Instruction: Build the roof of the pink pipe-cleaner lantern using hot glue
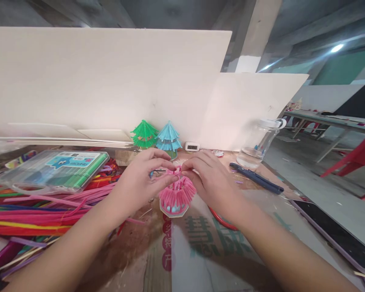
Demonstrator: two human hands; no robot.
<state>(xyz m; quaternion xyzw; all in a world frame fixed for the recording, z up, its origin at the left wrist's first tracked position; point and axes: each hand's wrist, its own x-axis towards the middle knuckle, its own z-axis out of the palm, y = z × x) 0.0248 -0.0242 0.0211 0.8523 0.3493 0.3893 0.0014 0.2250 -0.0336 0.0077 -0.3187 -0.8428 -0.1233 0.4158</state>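
Observation:
A small pink pagoda model [178, 192], apparently made of fuzzy pipe cleaners, stands upright on a pale octagonal base [174, 215] between my hands. My left hand [147, 174] comes in from the left, thumb and index finger pinched at the pink top of the model. A thin dark strip [159, 170] shows beside its fingers. From the right, my right hand [207, 174] pinches the same pink top, its fingertips close to the left ones. The exact join at the fingertips is too small to make out. Behind stand a green pagoda model [144, 134] and a light blue one [168, 137].
Pipe cleaners [48, 215] and a clear plastic case [57, 170] crowd the left. A small digital clock [192, 146] sits at the back board. To the right are a water bottle [255, 146], dark-handled tool [257, 178], phone [337, 235] and red-handled item [222, 220].

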